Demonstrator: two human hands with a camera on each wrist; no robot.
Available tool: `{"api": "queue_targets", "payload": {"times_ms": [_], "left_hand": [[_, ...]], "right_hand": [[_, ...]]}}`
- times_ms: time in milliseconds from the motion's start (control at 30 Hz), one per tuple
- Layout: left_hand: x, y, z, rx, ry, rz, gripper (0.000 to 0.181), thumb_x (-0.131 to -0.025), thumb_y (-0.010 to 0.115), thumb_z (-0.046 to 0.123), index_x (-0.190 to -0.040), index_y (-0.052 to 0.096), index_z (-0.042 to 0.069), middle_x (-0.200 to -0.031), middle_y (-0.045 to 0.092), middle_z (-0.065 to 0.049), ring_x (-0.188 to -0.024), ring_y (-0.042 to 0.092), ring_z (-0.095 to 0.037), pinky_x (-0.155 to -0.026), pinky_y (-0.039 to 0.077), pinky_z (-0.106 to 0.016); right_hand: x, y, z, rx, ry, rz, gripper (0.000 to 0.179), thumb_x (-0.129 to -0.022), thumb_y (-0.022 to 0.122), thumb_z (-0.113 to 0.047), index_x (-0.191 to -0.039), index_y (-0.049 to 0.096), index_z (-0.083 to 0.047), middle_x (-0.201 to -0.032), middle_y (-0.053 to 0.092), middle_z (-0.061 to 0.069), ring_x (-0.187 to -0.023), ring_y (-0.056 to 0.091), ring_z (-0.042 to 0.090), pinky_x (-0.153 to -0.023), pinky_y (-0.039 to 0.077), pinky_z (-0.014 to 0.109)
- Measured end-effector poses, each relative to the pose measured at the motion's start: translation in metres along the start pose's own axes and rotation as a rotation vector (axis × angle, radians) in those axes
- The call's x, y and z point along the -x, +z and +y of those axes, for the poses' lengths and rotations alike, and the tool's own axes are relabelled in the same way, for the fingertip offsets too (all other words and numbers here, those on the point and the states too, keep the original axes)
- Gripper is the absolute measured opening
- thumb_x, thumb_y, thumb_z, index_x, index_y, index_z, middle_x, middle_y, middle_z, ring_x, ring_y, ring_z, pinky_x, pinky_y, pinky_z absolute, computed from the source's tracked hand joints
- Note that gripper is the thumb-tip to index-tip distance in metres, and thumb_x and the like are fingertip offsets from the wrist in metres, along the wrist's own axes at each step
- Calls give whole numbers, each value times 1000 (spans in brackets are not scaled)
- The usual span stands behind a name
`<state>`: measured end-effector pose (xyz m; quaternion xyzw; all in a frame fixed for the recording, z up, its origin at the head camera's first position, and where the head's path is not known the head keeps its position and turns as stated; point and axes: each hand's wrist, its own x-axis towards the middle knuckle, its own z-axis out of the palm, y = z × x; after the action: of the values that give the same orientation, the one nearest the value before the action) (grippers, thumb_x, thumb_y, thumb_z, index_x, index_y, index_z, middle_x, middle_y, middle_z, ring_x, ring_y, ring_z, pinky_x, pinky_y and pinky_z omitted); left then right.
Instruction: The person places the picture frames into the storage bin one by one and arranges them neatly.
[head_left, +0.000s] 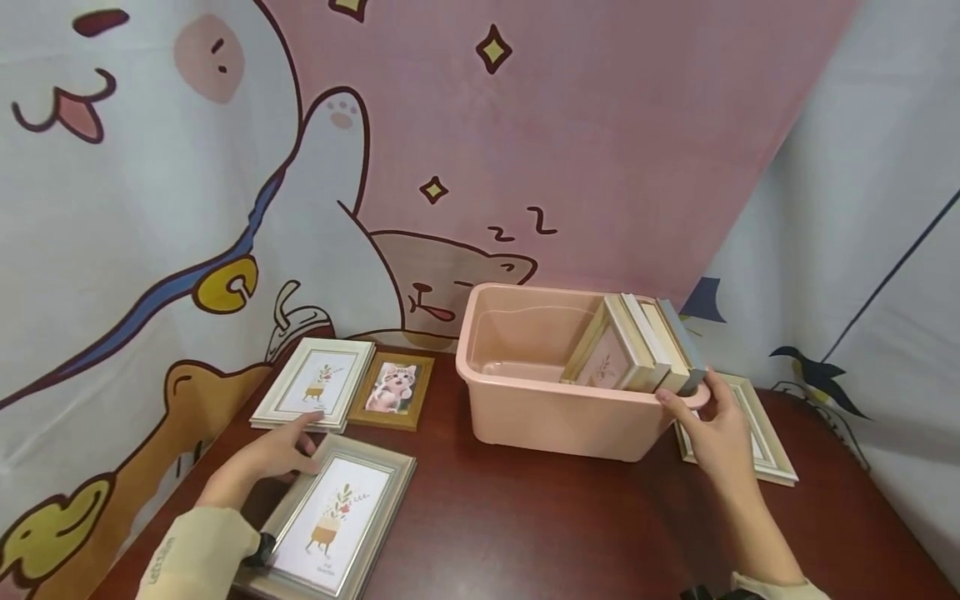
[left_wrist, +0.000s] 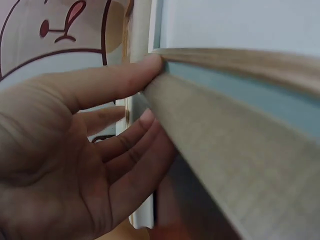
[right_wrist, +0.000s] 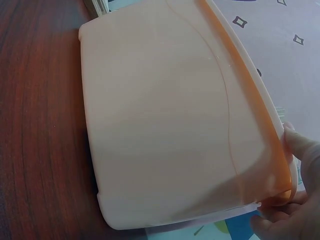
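My left hand (head_left: 264, 457) pinches the upper left edge of a large silver-beige picture frame (head_left: 341, 517) with a flower-pot print. In the left wrist view, the thumb lies on the frame's border (left_wrist: 210, 120) and the other fingers are behind it. My right hand (head_left: 723, 429) grips the right corner of a pink plastic bin (head_left: 555, 421), thumb at the front rim. Seen from the right wrist, its fingers curl under the bin's rim (right_wrist: 260, 110). Several picture frames (head_left: 637, 350) lean together at the bin's right end.
Left of the bin, a white picture frame (head_left: 318, 383) and a brown wooden one with a cat picture (head_left: 393, 390) lie side by side. Another pale frame (head_left: 761, 429) lies right of the bin. Behind the dark red table (head_left: 525, 525) hangs a cartoon-print cloth (head_left: 600, 150).
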<state>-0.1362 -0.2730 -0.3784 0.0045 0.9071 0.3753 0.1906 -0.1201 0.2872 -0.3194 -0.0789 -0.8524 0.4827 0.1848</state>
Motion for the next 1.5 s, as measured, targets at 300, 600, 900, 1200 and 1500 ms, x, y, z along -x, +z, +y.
{"api": "queue_targets", "payload": {"times_ms": [300,600,900,1200,1500], "left_hand": [[7,14,6,-178,15,50,73,-79,74,-5,-145,45,4,-92,59,-11,-71,56,-20,-58,51,-32],[8,24,23,-361,43,119,64,-79,73,-4,-140,54,5,-85,60,-5,-72,52,-19,-61,44,-32],[9,23,37,-437,104,158,40,-84,68,-2,-124,64,7,-89,65,-5,-78,56,-19,-69,50,-39],[24,3,52,-297,193,180,45,-88,65,2,-129,48,10,-115,67,-26,-91,68,-31,-66,55,-40],[35,1,65,-279,194,414,40,-97,61,15,-133,44,16,-127,64,-27,-106,67,-41,-76,57,-54]], "right_hand": [[8,3,3,-25,-14,2,72,-94,70,-23,-154,34,-5,-143,51,22,-118,45,-16,-93,34,-5],[9,2,5,-15,23,-12,76,-94,70,-26,-156,31,-6,-152,46,22,-140,44,14,-103,32,0],[2,3,2,-14,3,1,71,-94,70,-27,-154,37,-9,-147,51,17,-132,48,4,-95,34,-3],[0,0,1,-8,27,17,75,-93,71,-27,-155,34,-8,-147,51,22,-134,49,10,-108,37,9],[-1,1,-1,-20,-7,39,72,-92,72,-23,-152,38,-4,-142,55,19,-120,49,-8,-94,36,-3]]}}
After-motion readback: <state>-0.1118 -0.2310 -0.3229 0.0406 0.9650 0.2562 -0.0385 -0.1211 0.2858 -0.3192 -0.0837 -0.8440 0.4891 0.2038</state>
